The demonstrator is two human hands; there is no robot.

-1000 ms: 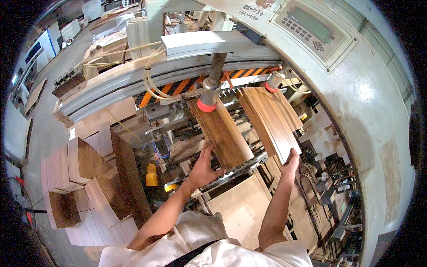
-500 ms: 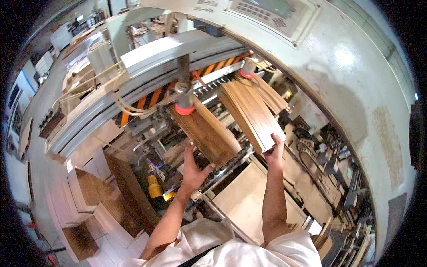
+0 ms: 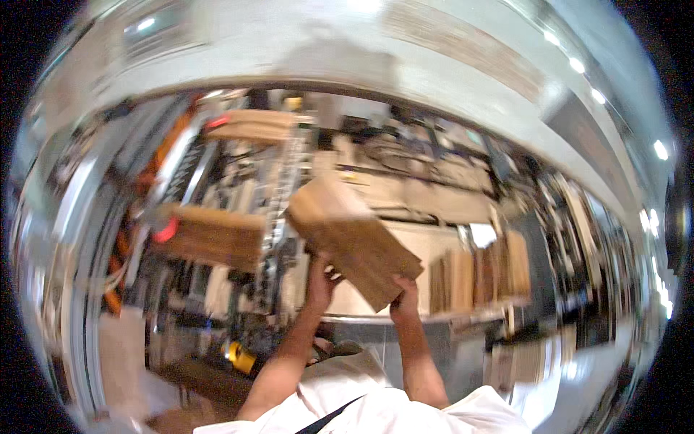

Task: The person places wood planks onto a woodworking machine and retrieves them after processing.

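Observation:
Between my two hands a stack of brown wooden boards [image 3: 354,242] hangs tilted over a pale worktop [image 3: 340,300]. My right hand [image 3: 405,298] is closed round its near right corner. My left hand [image 3: 322,283] holds its lower left edge, with the fingers partly hidden beneath the wood. Motion smears the picture, so single boards are hard to make out. To the left, another stack of boards [image 3: 220,235] lies in the machine under a red-ringed clamp [image 3: 165,230]. Farther back, more boards [image 3: 260,125] lie beside a second red ring [image 3: 217,121].
Several boards stand on edge in a row [image 3: 481,271] at the worktop's right. A pale machine panel [image 3: 340,58] arches across the far side. Yellow fitting [image 3: 240,356] sits low on the left, near my left forearm. Orange-striped rail [image 3: 155,163] runs along the left.
My view has turned to the right. The stack my right hand gripped has come away from the machine over the worktop, and my left hand has moved onto it.

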